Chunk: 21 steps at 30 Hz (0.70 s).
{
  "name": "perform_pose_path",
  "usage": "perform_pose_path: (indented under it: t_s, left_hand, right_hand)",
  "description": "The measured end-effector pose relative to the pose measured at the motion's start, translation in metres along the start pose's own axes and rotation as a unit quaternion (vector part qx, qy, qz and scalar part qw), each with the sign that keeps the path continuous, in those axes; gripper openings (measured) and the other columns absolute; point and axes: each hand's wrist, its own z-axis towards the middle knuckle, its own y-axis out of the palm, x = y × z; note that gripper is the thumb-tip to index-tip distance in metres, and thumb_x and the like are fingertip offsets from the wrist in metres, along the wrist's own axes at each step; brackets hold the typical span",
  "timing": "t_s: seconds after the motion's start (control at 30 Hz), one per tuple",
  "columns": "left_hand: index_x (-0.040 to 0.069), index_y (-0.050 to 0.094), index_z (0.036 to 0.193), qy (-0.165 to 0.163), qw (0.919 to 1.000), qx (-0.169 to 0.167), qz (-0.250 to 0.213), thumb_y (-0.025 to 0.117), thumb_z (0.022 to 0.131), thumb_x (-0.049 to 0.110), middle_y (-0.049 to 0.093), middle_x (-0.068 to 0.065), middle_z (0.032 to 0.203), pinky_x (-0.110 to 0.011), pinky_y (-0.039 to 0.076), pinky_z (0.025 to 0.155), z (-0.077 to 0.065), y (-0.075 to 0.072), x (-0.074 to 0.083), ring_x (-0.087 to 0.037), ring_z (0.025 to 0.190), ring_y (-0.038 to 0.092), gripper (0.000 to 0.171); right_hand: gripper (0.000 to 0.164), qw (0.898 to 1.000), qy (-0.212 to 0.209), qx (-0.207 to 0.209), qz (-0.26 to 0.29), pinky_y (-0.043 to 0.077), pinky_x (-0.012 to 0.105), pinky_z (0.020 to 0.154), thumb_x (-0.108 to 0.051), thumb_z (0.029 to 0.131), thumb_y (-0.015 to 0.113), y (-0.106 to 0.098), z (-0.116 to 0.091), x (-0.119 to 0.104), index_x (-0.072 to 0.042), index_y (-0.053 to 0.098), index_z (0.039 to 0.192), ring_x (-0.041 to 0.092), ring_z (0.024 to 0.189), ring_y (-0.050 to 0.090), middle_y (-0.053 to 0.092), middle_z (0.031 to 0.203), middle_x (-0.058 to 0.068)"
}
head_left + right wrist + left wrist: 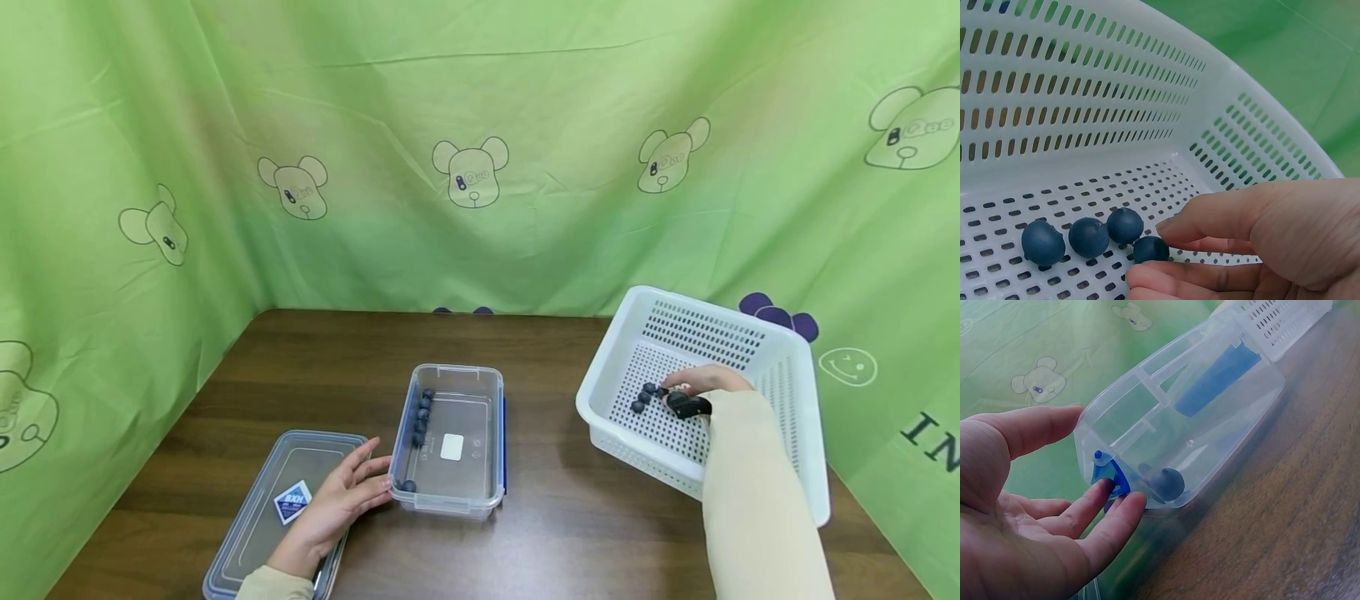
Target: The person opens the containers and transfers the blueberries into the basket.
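My right hand [708, 381] reaches into a white perforated basket [817, 467]. In the right wrist view its thumb and fingers pinch a blueberry [1151, 249] at the basket floor. Several other blueberries [1043, 242] lie in a row beside it. My left hand [341, 500] touches the left side of a clear plastic container [450, 505], its fingers loosely extended near a blue clip [1110, 475]. Inside the container, several blueberries [420, 426] line the left side, with one [408, 486] in the near left corner.
A clear lid [255, 508] with a blue edge and a BXH label [292, 502] lies at the left, partly under the left forearm. The brown wooden table [540, 375] runs back to a green printed curtain [555, 242], which also hangs along both sides.
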Motion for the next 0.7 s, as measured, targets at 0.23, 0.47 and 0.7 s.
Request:
perform_pose_path:
  t_s: [0.23, 0.47, 0.7]
  left_hand:
    - [-0.008, 0.006, 0.154, 0.003, 1.0000, 0.003, -0.003, 0.061, 0.095, 0.002, 0.029, -0.040, 0.146, -0.032, 0.051, 0.094, 0.000, 0.002, 0.001, -0.017, 0.106, 0.061, 0.082]
    - [-0.008, 0.005, 0.155, -0.001, 1.0000, 0.000, -0.005, 0.061, 0.095, 0.002, 0.029, -0.039, 0.146, -0.031, 0.051, 0.093, -0.001, 0.002, 0.001, -0.015, 0.105, 0.061, 0.082]
    - [-0.008, 0.005, 0.155, 0.001, 1.0000, -0.001, -0.004, 0.060, 0.095, 0.002, 0.030, -0.039, 0.145, -0.031, 0.051, 0.093, -0.001, 0.002, 0.003, -0.016, 0.106, 0.060, 0.082]
  right_hand:
    - [0.037, 0.984, -0.014, -0.081, 0.156, 0.051, 0.023, 0.080, -0.029, 0.100, 0.053, -0.001, 0.005, -0.005, 0.002, 0.058, 0.119, 0.007, 0.083, 0.065, 0.072, 0.100, 0.006]
    - [0.020, 0.934, -0.048, -0.088, 0.344, 0.056, 0.024, 0.079, -0.005, 0.100, 0.053, 0.005, 0.000, -0.027, -0.004, 0.069, 0.089, 0.016, 0.078, 0.072, 0.073, 0.085, 0.011]
    - [0.018, 0.932, -0.130, -0.076, 0.329, 0.057, 0.031, 0.084, -0.003, 0.101, 0.055, 0.006, -0.007, -0.060, -0.005, 0.070, 0.092, 0.018, 0.084, 0.071, 0.073, 0.090, 0.010]
